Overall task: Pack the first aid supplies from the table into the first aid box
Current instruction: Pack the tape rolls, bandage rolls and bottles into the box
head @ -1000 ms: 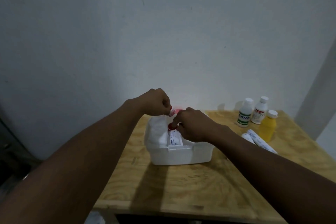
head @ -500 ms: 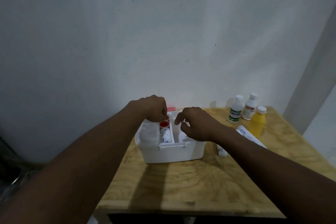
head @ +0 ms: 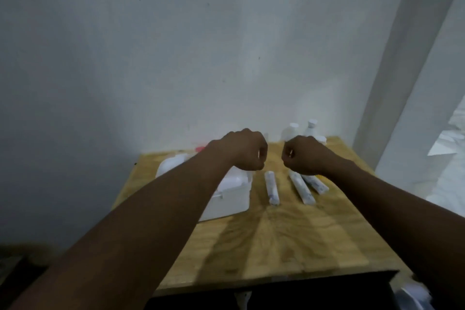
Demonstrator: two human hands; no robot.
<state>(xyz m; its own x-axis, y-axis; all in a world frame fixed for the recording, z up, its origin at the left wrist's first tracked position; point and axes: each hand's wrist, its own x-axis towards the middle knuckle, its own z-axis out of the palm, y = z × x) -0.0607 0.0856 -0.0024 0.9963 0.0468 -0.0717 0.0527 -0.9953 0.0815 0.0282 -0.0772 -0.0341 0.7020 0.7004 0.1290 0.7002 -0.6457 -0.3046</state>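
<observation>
Three wrapped rolls (head: 271, 187) lie on the bench (head: 276, 234) just below the right hand (head: 305, 157), long axes running toward the person. Both hands' fingers are curled shut, apparently empty; the left hand (head: 245, 152) hovers nearer the first aid box (head: 231, 196).

My one camera sits on my head and looks forward and down along both my forearms toward the bench (head: 276, 234), which stands against a pale wall (head: 176, 70). The wide lens takes in the whole bench top, near enough that my arms fill the lower corners. The picture is blurred. No second view shares the scene.
</observation>
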